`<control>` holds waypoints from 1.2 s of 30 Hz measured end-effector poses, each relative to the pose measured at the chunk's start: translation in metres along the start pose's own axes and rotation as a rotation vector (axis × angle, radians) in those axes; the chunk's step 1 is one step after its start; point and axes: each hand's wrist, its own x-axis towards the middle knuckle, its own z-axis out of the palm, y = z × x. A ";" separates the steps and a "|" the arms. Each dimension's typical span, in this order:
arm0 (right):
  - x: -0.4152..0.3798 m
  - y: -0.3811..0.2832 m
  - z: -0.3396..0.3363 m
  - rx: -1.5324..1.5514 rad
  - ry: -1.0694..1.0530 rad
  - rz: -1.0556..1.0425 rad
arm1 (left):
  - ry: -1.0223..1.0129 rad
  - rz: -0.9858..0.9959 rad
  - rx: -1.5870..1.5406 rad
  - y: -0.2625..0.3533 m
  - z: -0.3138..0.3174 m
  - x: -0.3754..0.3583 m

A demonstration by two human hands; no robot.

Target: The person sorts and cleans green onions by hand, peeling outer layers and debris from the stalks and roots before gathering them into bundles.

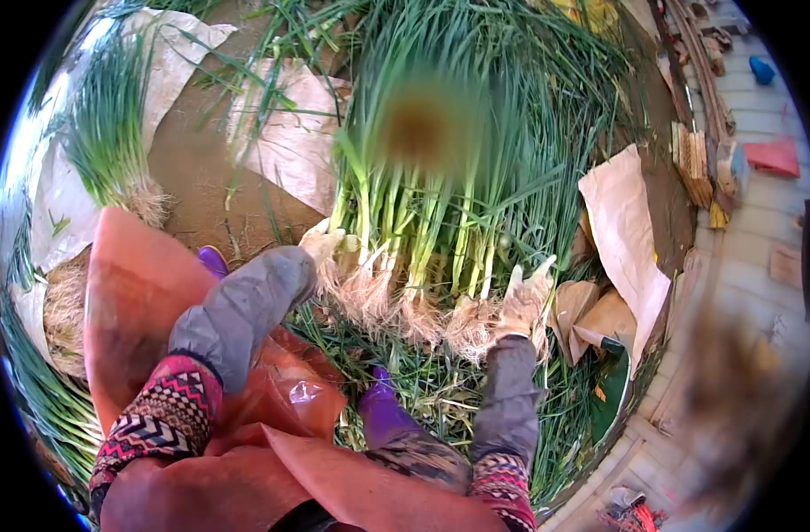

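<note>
A wide row of green onions point(436, 213) lies with white stems and tangled roots toward me and long green leaves pointing away. My left hand point(322, 246), in a pale, dirty glove, rests against the roots at the row's left edge, fingers apart. At the right edge, my right hand point(524, 300), gloved the same way, touches the outer roots with its thumb and fingers spread. Neither hand is closed round a stalk. A brown blur hides some of the leaves in the middle.
A separate onion bundle point(117, 146) lies at the upper left, more onions point(46, 381) at the lower left. Loose leaves point(432, 390) cover the ground around a purple boot point(387, 412). A torn paper sheet point(627, 239) stands at right, beside pale paving point(751, 239).
</note>
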 end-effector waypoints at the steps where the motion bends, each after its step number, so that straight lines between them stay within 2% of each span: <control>1: 0.006 -0.001 -0.019 -0.324 0.058 -0.129 | 0.037 -0.029 0.116 0.017 0.002 -0.007; 2: 0.006 -0.014 -0.020 -0.318 0.078 -0.133 | 0.061 -0.019 0.609 0.036 0.002 -0.010; 3: 0.002 -0.043 -0.032 -0.284 0.049 -0.295 | 0.093 -0.023 1.101 0.060 0.003 -0.014; 4: -0.007 -0.069 -0.038 -0.254 0.021 -0.456 | 0.073 -0.017 1.356 0.083 0.003 -0.017; 7: -0.063 -0.123 0.014 -0.343 -0.081 -0.537 | -0.179 0.143 1.676 0.168 -0.016 -0.030; 8: -0.073 -0.144 0.025 -0.277 -0.102 -0.519 | -0.265 0.196 1.705 0.193 -0.026 -0.040; 9: -0.082 -0.165 0.035 -0.210 -0.121 -0.501 | -0.341 0.238 1.702 0.212 -0.038 -0.051; 11: -0.099 -0.195 0.079 -0.068 -0.071 -0.394 | -0.427 0.234 1.495 0.230 -0.062 -0.078; 12: -0.101 -0.208 0.096 -0.167 -0.115 -0.344 | -0.356 0.075 1.202 0.229 -0.068 -0.093; 13: -0.098 -0.223 0.107 -0.265 -0.162 -0.292 | -0.437 0.083 1.128 0.214 -0.087 -0.096; 14: -0.090 -0.232 0.118 -0.226 -0.326 -0.162 | -0.458 -0.003 1.037 0.191 -0.099 -0.095; 15: -0.078 -0.231 0.128 -0.310 -0.508 -0.117 | -0.410 -0.065 0.926 0.165 -0.106 -0.097; 17: -0.049 -0.247 0.095 0.263 -0.596 0.114 | -0.466 -0.060 0.761 0.139 -0.095 -0.110; 18: -0.047 -0.256 0.079 0.483 -0.546 0.224 | -0.555 0.012 0.590 0.115 -0.092 -0.103; 19: -0.044 -0.268 0.057 0.806 -0.630 0.462 | -0.406 -0.158 0.268 0.123 -0.065 -0.121; 20: -0.042 -0.279 0.035 1.097 -0.652 0.743 | -0.548 -0.255 0.055 0.124 -0.053 -0.123; 21: -0.042 -0.283 0.024 1.272 -0.628 0.858 | -0.612 -0.383 -0.267 0.092 -0.036 -0.110; 22: -0.044 -0.286 0.014 1.327 -0.713 0.956 | -0.616 -0.317 -0.359 0.095 -0.027 -0.118; 23: -0.047 -0.294 0.004 1.492 -0.703 1.070 | -0.619 -0.257 -0.440 0.099 -0.025 -0.128; 26: -0.067 -0.283 0.026 1.243 -0.625 0.586 | -0.572 -0.317 -0.407 0.108 -0.036 -0.137; 28: -0.076 -0.281 0.032 1.220 -0.748 0.640 | -0.429 -0.155 -0.183 0.082 -0.048 -0.129; 29: -0.086 -0.277 0.044 1.053 -0.769 0.539 | -0.415 0.075 -0.060 0.063 -0.049 -0.122; 31: -0.096 -0.285 0.035 0.938 -0.795 0.401 | -0.364 -0.179 0.114 0.140 -0.042 -0.173; 32: -0.099 -0.293 0.022 0.937 -0.789 0.334 | -0.366 0.052 0.056 0.100 -0.047 -0.151; 33: -0.100 -0.302 0.003 0.972 -0.760 0.307 | -0.326 0.005 -0.036 0.100 -0.045 -0.151; 34: -0.102 -0.310 -0.015 1.004 -0.720 0.303 | -0.268 0.102 0.188 0.104 -0.049 -0.144; 35: -0.104 -0.310 -0.034 1.032 -0.646 0.390 | -0.275 0.038 0.219 0.109 -0.052 -0.139; 36: -0.111 -0.298 -0.051 1.039 -0.535 0.561 | -0.366 -0.005 0.107 0.107 -0.057 -0.130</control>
